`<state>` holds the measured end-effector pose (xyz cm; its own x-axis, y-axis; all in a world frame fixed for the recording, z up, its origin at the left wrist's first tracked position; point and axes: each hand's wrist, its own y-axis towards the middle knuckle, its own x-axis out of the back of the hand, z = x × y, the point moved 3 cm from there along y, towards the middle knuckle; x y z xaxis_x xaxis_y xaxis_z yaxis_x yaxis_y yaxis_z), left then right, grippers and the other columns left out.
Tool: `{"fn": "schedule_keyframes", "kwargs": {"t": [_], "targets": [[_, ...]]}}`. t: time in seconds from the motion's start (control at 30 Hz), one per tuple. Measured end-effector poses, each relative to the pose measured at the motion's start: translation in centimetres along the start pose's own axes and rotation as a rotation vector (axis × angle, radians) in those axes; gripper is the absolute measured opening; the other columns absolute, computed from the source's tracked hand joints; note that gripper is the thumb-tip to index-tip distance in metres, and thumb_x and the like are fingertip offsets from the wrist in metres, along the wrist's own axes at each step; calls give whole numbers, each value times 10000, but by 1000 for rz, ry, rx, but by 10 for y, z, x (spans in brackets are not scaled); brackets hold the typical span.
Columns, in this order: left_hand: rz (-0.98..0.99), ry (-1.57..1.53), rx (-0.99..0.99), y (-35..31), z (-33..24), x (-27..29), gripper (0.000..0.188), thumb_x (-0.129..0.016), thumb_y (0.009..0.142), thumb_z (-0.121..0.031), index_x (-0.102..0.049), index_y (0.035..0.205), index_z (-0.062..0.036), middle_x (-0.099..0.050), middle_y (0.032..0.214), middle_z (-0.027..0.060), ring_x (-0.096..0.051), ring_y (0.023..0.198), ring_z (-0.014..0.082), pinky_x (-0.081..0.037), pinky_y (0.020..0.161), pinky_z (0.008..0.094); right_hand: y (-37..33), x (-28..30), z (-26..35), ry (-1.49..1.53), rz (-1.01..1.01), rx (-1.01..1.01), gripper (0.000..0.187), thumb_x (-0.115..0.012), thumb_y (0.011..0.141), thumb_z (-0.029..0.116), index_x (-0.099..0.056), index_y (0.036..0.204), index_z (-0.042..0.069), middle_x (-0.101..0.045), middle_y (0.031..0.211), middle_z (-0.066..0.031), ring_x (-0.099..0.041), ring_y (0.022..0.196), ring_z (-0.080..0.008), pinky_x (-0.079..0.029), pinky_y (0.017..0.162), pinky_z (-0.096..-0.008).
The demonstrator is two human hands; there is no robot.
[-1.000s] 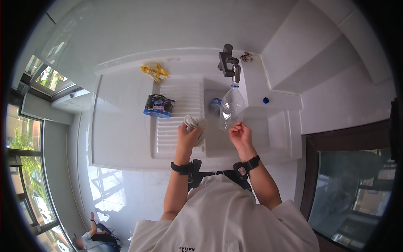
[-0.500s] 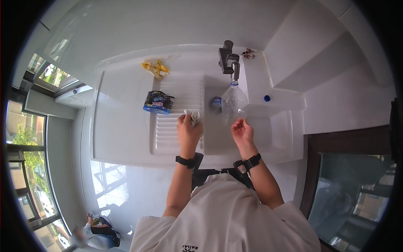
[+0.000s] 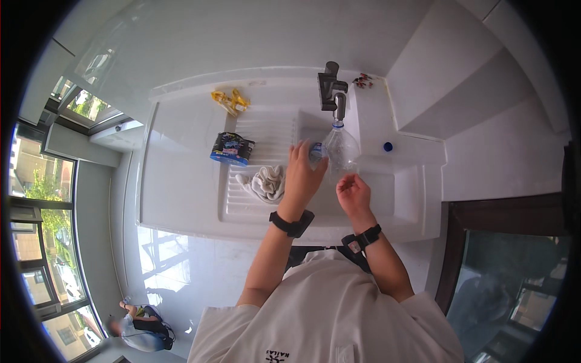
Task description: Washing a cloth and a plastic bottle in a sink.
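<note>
A clear plastic bottle [image 3: 340,147] with a blue neck ring is tilted in the sink, its mouth right under the faucet [image 3: 340,106]. At the bottle's near end my right hand [image 3: 354,192] has its fingers curled in, seemingly gripping the edge; the exact contact is hard to see. My left hand [image 3: 302,175], fingers apart and holding nothing, reaches over the sink's left edge toward the bottle. Beside it, a blue-labelled item [image 3: 315,151] in the sink is partly hidden. A crumpled off-white cloth bundle, perhaps gloves [image 3: 266,183], lies on the ribbed washboard [image 3: 266,124].
A black-and-blue package [image 3: 233,149] lies at the washboard's left edge, with a crumpled yellow wrapper [image 3: 230,101] behind. A blue cap [image 3: 388,146] rests on the ledge right of the sink. Small red and dark pieces [image 3: 363,80] lie near the faucet. Another person [image 3: 142,330] is at the lower left.
My left hand has let go of the off-white cloth bundle, which now lies on the washboard, and has moved right and away from me toward the bottle. My right hand stays at the bottle's near end.
</note>
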<state>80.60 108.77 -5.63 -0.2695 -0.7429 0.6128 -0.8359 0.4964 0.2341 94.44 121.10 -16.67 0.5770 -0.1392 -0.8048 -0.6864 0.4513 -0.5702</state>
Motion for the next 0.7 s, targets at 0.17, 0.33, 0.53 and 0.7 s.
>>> {"fn": "schedule_keyframes", "kwargs": {"t": [0.17,0.33,0.53,0.7], "targets": [[75,-96,-84,65,-14,-54,498,-653,906,-355,-554,1242,-2,-604,1221,276,-539,1192,450,-463,971,489,-3,-1,-12,45,-14,-81,189,-501,1011,170,-585,916,30,-636,872,-102,-612,837,-217,-515,798,-351],[176,-229,5,80,-7,-72,360,-633,922,-343,-586,1048,-9,-678,917,241,-654,903,437,-506,770,481,-2,0,-14,59,41,-107,187,-503,1009,164,-577,900,31,-635,880,-113,-609,849,-223,-514,806,-347],[168,-267,68,82,-7,-77,340,-635,912,-339,-596,973,-7,-678,872,236,-656,866,439,-507,733,469,3,1,-7,92,58,-94,192,-511,1003,162,-575,869,40,-640,869,-118,-619,845,-234,-519,811,-343],[146,-427,118,79,0,-72,335,-655,898,-331,-624,991,-11,-685,851,208,-675,846,400,-512,720,436,2,0,-6,14,17,-110,206,-503,1007,175,-576,860,50,-643,846,-124,-618,816,-241,-518,799,-346]]}}
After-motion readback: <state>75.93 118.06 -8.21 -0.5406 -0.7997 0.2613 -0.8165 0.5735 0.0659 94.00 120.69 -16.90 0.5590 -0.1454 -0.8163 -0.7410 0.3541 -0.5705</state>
